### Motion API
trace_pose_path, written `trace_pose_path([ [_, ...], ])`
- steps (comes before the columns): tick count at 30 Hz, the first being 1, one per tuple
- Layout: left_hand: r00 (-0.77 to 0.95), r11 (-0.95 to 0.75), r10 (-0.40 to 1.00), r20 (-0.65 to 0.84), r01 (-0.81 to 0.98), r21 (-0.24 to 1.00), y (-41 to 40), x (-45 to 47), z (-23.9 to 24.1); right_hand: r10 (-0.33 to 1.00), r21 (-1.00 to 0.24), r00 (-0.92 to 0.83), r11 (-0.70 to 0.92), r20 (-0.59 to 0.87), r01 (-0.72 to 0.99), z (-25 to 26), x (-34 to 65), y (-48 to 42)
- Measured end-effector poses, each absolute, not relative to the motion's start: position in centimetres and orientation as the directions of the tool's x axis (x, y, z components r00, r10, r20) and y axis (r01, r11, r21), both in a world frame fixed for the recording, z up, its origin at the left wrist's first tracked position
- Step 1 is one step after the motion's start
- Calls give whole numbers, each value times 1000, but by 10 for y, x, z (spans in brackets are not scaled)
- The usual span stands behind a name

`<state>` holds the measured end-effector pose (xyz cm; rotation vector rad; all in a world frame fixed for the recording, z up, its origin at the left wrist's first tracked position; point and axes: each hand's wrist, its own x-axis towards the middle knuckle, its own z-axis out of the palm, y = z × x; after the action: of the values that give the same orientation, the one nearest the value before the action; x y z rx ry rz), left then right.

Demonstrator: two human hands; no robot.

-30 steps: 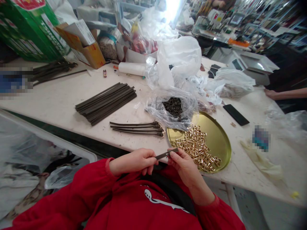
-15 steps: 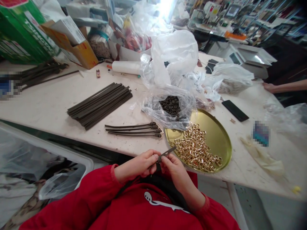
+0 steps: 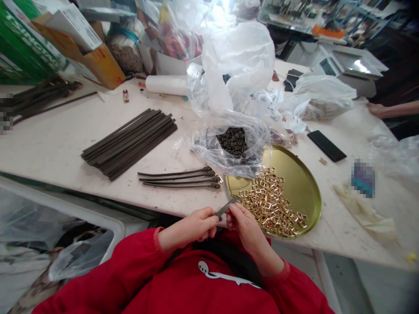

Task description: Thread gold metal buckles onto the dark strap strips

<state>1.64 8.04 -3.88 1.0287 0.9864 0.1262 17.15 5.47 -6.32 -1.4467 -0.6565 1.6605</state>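
Observation:
Between my two hands, over the table's front edge, is a dark strap (image 3: 227,206). My left hand (image 3: 202,224) is closed around its lower part, thumb on top. My right hand (image 3: 242,221) pinches it higher up, fingertips near the free end. The rest of the strap is hidden by my fingers. Just beyond lie several finished-looking straps with gold buckles (image 3: 178,178). To their left is a stack of flat dark straps (image 3: 131,144). At the right, a round gold tray (image 3: 312,192) bears a heap of gold buckles (image 3: 273,205).
An open plastic bag (image 3: 204,146) of small dark loops (image 3: 233,141) stands behind the tray. A black phone (image 3: 326,145) lies to the right. Another person's hand (image 3: 378,110) rests at the far right edge. Boxes (image 3: 113,65) and a white roll (image 3: 166,84) line the back.
My right hand has shifted slightly right and up along the strap, its fingers now nearer the free end. My left hand stays closed on it. The view has shifted a little.

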Motion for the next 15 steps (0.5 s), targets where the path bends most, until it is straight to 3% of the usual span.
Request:
trace_pose_path([
  [8,631,326,548,-549,443,835,75,13,-46,856,-836,-206,-511,-474,-198,-63,164,40],
  [11,648,290,551,-526,442,849,69,11,-40,861,-843,-196,-502,-468,-194,-63,166,36],
  [15,648,400,515,-560,396,826,62,1,-30,892,-853,-47,-445,-450,-273,-57,183,39],
])
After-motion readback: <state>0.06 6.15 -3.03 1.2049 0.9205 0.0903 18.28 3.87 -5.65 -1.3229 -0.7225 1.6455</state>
